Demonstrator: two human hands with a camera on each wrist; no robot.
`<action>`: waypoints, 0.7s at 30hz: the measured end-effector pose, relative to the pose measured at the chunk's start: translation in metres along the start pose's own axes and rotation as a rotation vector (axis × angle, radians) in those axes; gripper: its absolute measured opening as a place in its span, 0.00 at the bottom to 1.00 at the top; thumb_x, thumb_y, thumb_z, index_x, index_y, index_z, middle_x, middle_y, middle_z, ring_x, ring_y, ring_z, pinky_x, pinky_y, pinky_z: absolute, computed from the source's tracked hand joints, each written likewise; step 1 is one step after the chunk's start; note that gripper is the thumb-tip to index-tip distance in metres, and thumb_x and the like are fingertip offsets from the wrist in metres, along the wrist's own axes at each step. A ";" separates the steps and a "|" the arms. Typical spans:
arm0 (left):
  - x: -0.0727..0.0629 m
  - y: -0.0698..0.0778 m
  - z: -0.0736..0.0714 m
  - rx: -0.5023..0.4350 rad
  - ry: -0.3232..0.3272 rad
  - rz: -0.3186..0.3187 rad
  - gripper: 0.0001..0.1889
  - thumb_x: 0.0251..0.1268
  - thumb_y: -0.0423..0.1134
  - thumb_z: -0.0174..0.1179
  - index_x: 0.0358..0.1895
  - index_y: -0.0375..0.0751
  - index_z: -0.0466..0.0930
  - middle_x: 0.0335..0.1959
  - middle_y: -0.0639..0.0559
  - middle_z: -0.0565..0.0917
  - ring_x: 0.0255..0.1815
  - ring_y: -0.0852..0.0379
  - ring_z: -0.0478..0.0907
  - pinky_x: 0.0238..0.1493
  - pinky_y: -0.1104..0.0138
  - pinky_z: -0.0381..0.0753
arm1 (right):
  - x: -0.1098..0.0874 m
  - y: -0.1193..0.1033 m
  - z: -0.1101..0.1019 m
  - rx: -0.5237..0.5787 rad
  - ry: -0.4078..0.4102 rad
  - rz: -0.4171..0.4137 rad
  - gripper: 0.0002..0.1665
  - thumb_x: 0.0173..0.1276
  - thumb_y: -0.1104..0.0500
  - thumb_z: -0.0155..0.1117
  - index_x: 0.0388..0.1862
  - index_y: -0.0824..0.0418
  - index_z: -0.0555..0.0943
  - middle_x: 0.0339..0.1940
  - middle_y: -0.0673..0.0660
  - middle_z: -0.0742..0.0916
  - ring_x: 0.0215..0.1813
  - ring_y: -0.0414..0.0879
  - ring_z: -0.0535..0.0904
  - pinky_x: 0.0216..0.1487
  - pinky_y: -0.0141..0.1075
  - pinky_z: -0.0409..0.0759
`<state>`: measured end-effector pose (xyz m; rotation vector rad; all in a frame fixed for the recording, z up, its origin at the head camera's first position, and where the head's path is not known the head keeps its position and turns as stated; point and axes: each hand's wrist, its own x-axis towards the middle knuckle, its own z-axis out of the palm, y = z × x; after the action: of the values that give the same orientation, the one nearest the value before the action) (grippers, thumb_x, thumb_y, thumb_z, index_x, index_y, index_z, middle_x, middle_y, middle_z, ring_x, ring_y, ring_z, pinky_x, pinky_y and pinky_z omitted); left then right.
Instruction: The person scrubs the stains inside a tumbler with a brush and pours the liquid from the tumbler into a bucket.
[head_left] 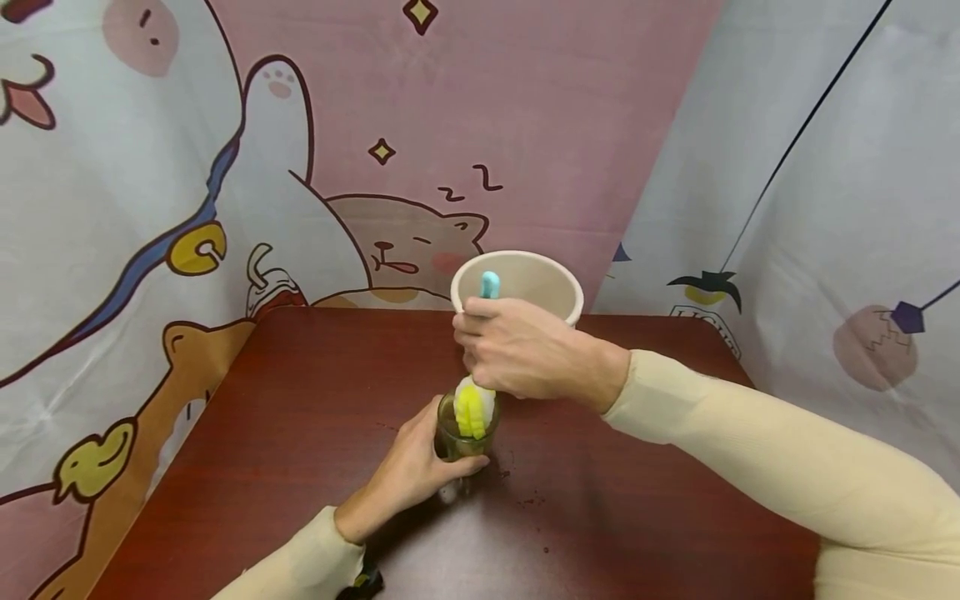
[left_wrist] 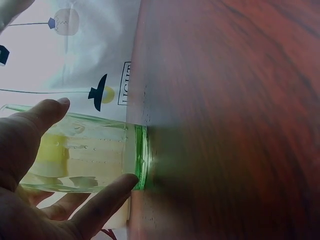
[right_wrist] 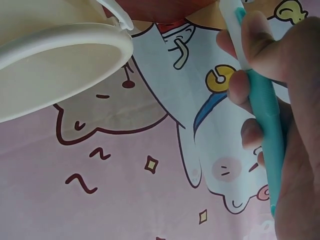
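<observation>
My left hand (head_left: pixel 408 467) grips a greenish clear drinking glass (left_wrist: pixel 100 150), thumb on one side and fingers on the other. In the left wrist view the glass base is right at the tabletop. My right hand (head_left: pixel 525 348) holds a cup brush by its teal handle (right_wrist: pixel 266 110), fingers wrapped round it; the handle's rounded tip sticks up above the hand in the head view. The brush's yellow and white sponge head (head_left: pixel 474 410) is in the mouth of the glass, its yellow part showing through the glass wall in the left wrist view.
A cream-coloured bucket (head_left: pixel 517 257) stands behind the right hand at the table's far edge. Small water drops (head_left: pixel 532 501) dot the dark reddish wooden table (head_left: pixel 337 375). Printed cloth (head_left: pixel 562 125) hangs around the table's back and sides.
</observation>
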<state>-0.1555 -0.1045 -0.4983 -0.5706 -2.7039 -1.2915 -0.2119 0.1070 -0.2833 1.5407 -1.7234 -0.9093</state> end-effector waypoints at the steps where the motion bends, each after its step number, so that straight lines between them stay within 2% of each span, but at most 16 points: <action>1: 0.000 0.000 0.000 0.000 0.000 0.001 0.44 0.60 0.53 0.92 0.76 0.54 0.77 0.60 0.61 0.88 0.60 0.59 0.89 0.64 0.58 0.91 | -0.001 0.000 0.000 0.008 -0.006 -0.001 0.07 0.65 0.46 0.83 0.40 0.44 0.96 0.40 0.43 0.95 0.55 0.48 0.83 0.67 0.42 0.70; 9: 0.001 0.001 0.001 0.005 0.001 0.007 0.44 0.60 0.53 0.92 0.77 0.56 0.77 0.61 0.62 0.89 0.62 0.59 0.90 0.66 0.56 0.91 | -0.009 0.005 0.002 0.085 -0.039 -0.002 0.15 0.59 0.46 0.84 0.44 0.49 0.96 0.46 0.49 0.95 0.57 0.49 0.83 0.66 0.43 0.70; 12: 0.001 0.001 0.001 0.005 -0.001 0.002 0.45 0.59 0.54 0.92 0.78 0.56 0.77 0.62 0.62 0.89 0.63 0.59 0.89 0.67 0.56 0.91 | -0.011 0.006 0.002 0.124 -0.041 0.003 0.15 0.57 0.47 0.85 0.43 0.48 0.95 0.47 0.49 0.95 0.56 0.49 0.83 0.64 0.44 0.70; 21: 0.001 0.003 0.000 0.001 -0.001 -0.016 0.46 0.58 0.53 0.93 0.79 0.57 0.77 0.62 0.63 0.90 0.63 0.60 0.90 0.67 0.56 0.91 | -0.022 0.005 0.008 0.190 0.003 0.034 0.11 0.56 0.44 0.86 0.36 0.43 0.93 0.38 0.48 0.91 0.51 0.49 0.80 0.60 0.42 0.71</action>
<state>-0.1553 -0.1023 -0.4962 -0.5505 -2.7153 -1.2941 -0.2191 0.1296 -0.2840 1.6256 -1.8730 -0.7434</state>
